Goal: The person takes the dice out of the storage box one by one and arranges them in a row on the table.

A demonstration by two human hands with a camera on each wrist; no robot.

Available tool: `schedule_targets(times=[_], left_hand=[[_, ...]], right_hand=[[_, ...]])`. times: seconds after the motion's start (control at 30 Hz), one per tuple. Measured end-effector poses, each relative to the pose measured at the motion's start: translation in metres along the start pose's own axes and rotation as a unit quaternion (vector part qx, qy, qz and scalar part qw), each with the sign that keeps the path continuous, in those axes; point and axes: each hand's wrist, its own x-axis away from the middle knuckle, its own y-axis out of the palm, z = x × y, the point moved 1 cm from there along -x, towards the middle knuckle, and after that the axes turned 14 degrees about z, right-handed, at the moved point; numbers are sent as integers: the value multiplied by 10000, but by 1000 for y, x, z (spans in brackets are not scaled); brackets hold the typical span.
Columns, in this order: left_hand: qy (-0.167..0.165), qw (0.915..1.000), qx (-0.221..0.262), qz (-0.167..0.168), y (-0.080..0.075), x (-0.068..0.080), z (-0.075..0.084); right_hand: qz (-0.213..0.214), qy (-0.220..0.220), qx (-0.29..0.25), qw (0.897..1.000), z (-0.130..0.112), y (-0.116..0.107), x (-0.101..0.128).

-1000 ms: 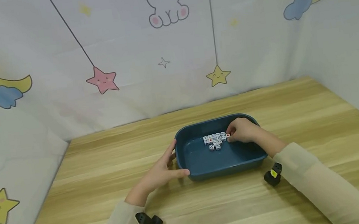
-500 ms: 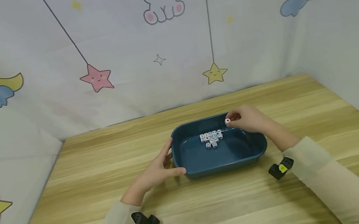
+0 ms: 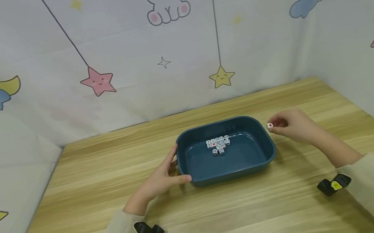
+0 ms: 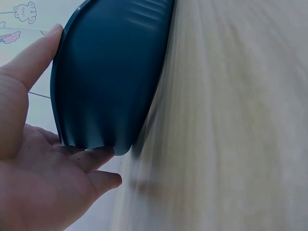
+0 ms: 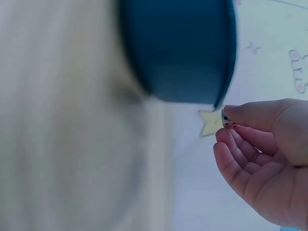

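Note:
A dark blue plastic tray (image 3: 229,166) stands on the wooden table. Several white dice (image 3: 217,144) lie bunched on its floor, left of the middle and toward the far side. My left hand (image 3: 158,180) rests against the tray's left end, thumb at the near corner and fingers spread along the end wall. The left wrist view shows the thumb (image 4: 41,53) at the rim. Just outside the tray's right end, my right hand (image 3: 291,124) pinches one die (image 3: 270,125) between thumb and fingertips. The right wrist view shows this die (image 5: 228,118) raised beside the rim.
The table (image 3: 109,174) extends around the tray on all sides. A pale printed cloth (image 3: 129,53) with stars and moons hangs behind it and at both sides. A small black camera (image 3: 149,231) is strapped to the left sleeve, another black camera (image 3: 334,185) to the right one.
My right hand has lifted a die from beside the bunch in the tray and carried it right, over the rim and outside. The left hand has kept its place at the tray.

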Motion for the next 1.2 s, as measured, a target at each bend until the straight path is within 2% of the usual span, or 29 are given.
schedule_targets(times=[0.27,0.7,1.2], left_hand=[[9,10000,-12,-5,0,-2,-3],[-12,10000,-49,-35,-1,-1,-3],[-16,10000,41,-81,-1,0,-4]], right_hand=[[-254,44,174,9995,29,14,19],[-656,147,109,9977,32,17,23],[-823,41,170,9965,33,17,22]])
